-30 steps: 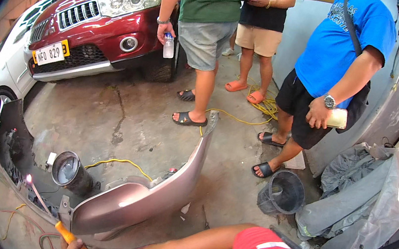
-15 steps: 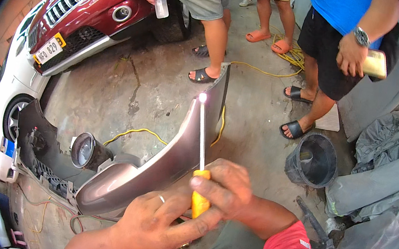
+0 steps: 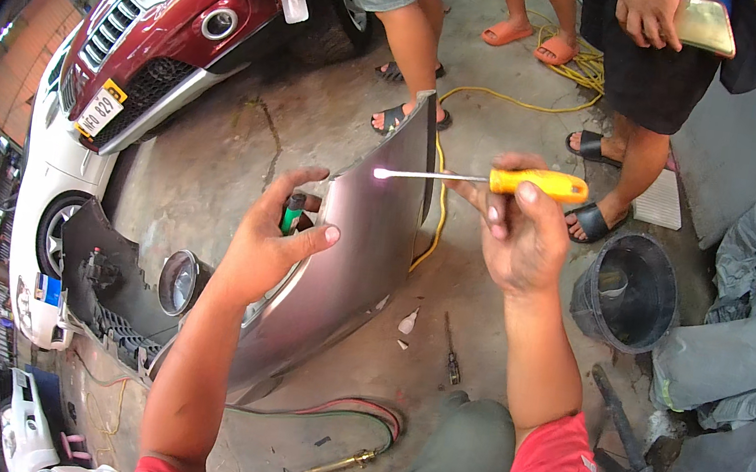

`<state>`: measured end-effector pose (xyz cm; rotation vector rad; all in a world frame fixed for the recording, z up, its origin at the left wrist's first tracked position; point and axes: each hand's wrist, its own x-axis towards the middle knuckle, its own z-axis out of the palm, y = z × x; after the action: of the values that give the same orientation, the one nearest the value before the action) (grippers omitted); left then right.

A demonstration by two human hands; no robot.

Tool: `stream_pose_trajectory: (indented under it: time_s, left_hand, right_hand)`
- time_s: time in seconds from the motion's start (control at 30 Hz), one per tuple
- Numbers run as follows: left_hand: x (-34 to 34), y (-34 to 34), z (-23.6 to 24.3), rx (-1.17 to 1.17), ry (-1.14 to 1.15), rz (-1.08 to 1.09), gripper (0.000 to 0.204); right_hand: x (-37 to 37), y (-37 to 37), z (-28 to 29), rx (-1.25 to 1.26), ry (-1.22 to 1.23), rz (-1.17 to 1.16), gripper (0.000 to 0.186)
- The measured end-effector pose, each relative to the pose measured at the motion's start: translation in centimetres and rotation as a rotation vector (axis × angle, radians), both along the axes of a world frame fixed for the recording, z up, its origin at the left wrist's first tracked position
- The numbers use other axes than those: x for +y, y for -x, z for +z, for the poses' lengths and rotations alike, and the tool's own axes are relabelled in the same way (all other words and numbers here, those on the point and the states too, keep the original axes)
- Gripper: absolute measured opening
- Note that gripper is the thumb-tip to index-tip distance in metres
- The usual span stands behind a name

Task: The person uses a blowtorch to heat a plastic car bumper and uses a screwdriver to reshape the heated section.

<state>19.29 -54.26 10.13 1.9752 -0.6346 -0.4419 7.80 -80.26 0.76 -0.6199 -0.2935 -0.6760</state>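
Observation:
My right hand [image 3: 528, 245] grips a screwdriver [image 3: 540, 184] by its yellow handle, the shaft lying sideways. Its bright, pinkish-white tip is over the upper part of a grey-brown metallic car fender [image 3: 348, 251]; whether the two touch I cannot tell. At the fender's left edge, my left hand [image 3: 269, 237] is curled around a small green cylinder [image 3: 293, 213] with a dark end. The thumb of that hand lies against the panel. Most of the cylinder is hidden by the fingers.
A brass torch [image 3: 350, 462] with red and green hoses lies on the floor near a thin tool [image 3: 452, 349]. Black buckets stand left [image 3: 182, 283] and right [image 3: 627, 295]. A dark bumper [image 3: 108, 278] is at left. People stand beyond, near a yellow cord [image 3: 577, 72].
My hands were close together, with the screwdriver pointing away from me. Now they are apart, the screwdriver has turned sideways, and my left hand is at the fender's edge. The view has shifted.

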Motion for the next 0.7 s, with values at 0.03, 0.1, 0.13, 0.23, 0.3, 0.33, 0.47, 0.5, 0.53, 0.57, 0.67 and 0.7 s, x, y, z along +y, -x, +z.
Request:
stream_pose_trajectory:
  time_s: [0.03, 0.1, 0.13, 0.23, 0.3, 0.33, 0.47, 0.5, 0.53, 0.57, 0.67, 0.7]
  left_hand:
    - [-0.3, -0.4, -0.1, -0.013, -0.011, -0.014, 0.076]
    - [-1.1, -1.0, -0.4, 0.061, 0.014, -0.04, 0.078]
    - [-1.4, -1.3, -0.5, 0.093, 0.041, -0.064, 0.079]
    - [-2.3, -2.0, -1.2, 0.212, 0.143, -0.102, 0.077]
    - [-2.7, -2.1, -1.9, 0.245, 0.207, -0.085, 0.075]
    - [-2.8, -2.0, -2.2, 0.261, 0.238, -0.077, 0.074]
    - [-3.1, -1.7, -2.6, 0.243, 0.266, -0.056, 0.073]
    - [-3.1, -1.6, -2.6, 0.248, 0.267, -0.055, 0.074]
    - [-3.2, -1.6, -2.6, 0.255, 0.269, -0.055, 0.074]
    - [-3.2, -1.5, -2.6, 0.254, 0.269, -0.052, 0.075]
    - [-3.2, -1.4, -2.6, 0.236, 0.259, -0.048, 0.075]
    - [-3.2, -1.4, -2.6, 0.221, 0.246, -0.047, 0.074]
  right_hand:
    - [0.0, -1.0, -0.3, -0.035, -0.041, 0.069, 0.03]
    - [0.3, -2.2, -1.2, -0.054, -0.057, 0.095, 0.029]
    - [0.5, -2.7, -1.6, -0.047, -0.065, 0.114, 0.028]
    - [1.0, -3.5, -2.7, -0.092, -0.088, 0.127, 0.024]
    - [1.3, -3.9, -3.3, -0.119, -0.111, 0.146, 0.023]
    - [1.4, -4.2, -3.5, -0.144, -0.129, 0.165, 0.022]
    - [1.9, -4.8, -4.1, -0.142, -0.165, 0.209, 0.02]
    - [2.0, -5.0, -4.1, -0.145, -0.171, 0.209, 0.02]
    - [2.1, -5.0, -4.2, -0.145, -0.175, 0.215, 0.02]
    - [2.2, -5.1, -4.2, -0.146, -0.178, 0.223, 0.02]
    - [2.4, -5.1, -4.3, -0.111, -0.17, 0.209, 0.02]
    - [2.5, -5.1, -4.4, -0.109, -0.168, 0.209, 0.02]
